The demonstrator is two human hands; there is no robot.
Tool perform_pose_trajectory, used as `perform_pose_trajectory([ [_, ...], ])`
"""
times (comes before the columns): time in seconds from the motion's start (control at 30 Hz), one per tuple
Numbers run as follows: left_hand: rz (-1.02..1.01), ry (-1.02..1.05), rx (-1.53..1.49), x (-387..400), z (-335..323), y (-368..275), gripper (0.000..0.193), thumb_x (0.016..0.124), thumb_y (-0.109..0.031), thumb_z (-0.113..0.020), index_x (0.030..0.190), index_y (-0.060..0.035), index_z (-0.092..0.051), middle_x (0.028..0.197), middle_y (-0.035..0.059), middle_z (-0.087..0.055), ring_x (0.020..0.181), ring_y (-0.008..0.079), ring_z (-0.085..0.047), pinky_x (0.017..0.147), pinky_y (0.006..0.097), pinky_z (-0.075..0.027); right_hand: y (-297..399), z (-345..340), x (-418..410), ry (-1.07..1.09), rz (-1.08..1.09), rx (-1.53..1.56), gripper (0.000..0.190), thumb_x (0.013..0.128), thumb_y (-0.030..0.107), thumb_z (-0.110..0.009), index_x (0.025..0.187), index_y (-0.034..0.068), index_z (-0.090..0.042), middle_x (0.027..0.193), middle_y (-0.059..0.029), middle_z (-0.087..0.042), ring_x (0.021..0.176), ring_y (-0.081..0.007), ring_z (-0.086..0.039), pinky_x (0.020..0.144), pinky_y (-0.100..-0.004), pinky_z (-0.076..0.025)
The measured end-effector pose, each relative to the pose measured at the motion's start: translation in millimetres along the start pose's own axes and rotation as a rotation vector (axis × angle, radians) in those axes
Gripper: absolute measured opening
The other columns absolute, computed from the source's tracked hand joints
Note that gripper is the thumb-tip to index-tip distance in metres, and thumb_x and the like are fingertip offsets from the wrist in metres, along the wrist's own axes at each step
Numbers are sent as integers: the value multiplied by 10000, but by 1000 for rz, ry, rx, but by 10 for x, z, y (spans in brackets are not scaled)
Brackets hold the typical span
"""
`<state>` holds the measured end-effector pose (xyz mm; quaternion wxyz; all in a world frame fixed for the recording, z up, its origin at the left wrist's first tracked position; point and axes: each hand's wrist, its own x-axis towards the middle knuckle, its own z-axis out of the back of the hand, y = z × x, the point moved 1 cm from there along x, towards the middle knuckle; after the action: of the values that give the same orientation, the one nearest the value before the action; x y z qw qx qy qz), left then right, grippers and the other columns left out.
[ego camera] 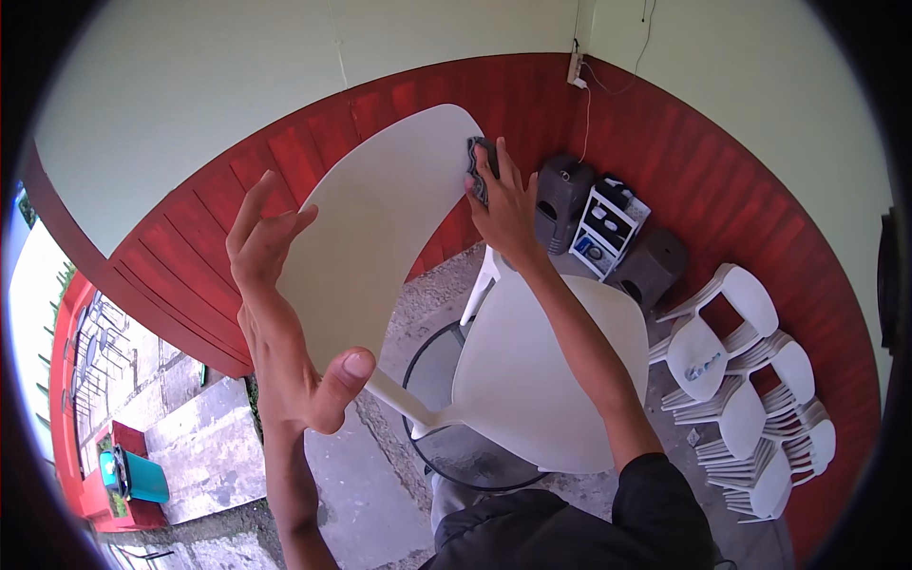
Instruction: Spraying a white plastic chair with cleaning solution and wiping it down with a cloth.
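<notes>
A white plastic chair is before me, its backrest (377,206) rising away and its seat (548,377) nearer my body. My right hand (507,196) holds a dark grey patterned cloth (477,167) against the upper right edge of the backrest. At the backrest's left edge is my left hand (285,306), fingers spread and thumb apart, with nothing in its grasp. Its bent fingertips overlap the edge; whether they touch it I cannot tell. Under the chair shows a round glass table (491,456) with a dark rim.
Stacked white chairs (741,420) stand at right by the red wall panelling (712,157). Two dark speakers (563,192) flank a small white shelf (609,224) in the corner. A power strip (575,70) hangs above. At left are concrete steps (206,442) and a teal bin (146,477).
</notes>
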<state>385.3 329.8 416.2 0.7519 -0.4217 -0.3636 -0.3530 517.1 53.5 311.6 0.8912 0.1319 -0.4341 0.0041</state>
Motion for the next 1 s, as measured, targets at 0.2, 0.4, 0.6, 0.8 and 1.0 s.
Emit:
perform_pose_trajectory([
  [0.2,0,-4,-2,-57,-2,28,1101,654,-806,-549,1443,-96,-259,1510,255,-228,1238,440,-478,941,666,-423,-15,24,10,20,-21,28,531,955,316,-533,1459,204,-410,1503,-206,-346,1315,-371,-443,1017,-725,-257],
  [0.4,1,-17,8,-9,3,27,1118,643,-834,-548,1439,-103,-264,1512,254,-229,1238,403,-486,970,638,-422,-33,54,111,37,-20,-28,523,951,318,-541,1447,201,-422,1481,-212,-378,1291,-368,-468,1009,-723,-262],
  [0.6,17,-109,-37,-23,-76,-105,999,724,-769,-475,1306,37,-388,1315,288,-428,1369,490,-269,995,639,-345,16,61,96,32,-6,-4,498,957,323,-532,1431,197,-447,1460,-220,-406,1267,-372,-493,1009,-722,-267],
  [0.8,20,-53,4,-22,-82,-77,1041,692,-811,-475,1313,21,-393,1344,278,-410,1375,476,-267,997,651,-331,-14,98,174,89,-36,-25,518,970,345,-512,1460,212,-407,1469,-227,-393,1268,-394,-491,1021,-710,-271],
  [1.0,75,-115,-22,-49,-93,-155,1057,676,-836,-463,1327,-6,-398,1367,305,-373,1373,475,-273,1012,660,-323,13,-45,12,65,-60,110,532,988,358,-481,1486,209,-368,1520,-242,-298,1351,-412,-392,1038,-711,-239],
])
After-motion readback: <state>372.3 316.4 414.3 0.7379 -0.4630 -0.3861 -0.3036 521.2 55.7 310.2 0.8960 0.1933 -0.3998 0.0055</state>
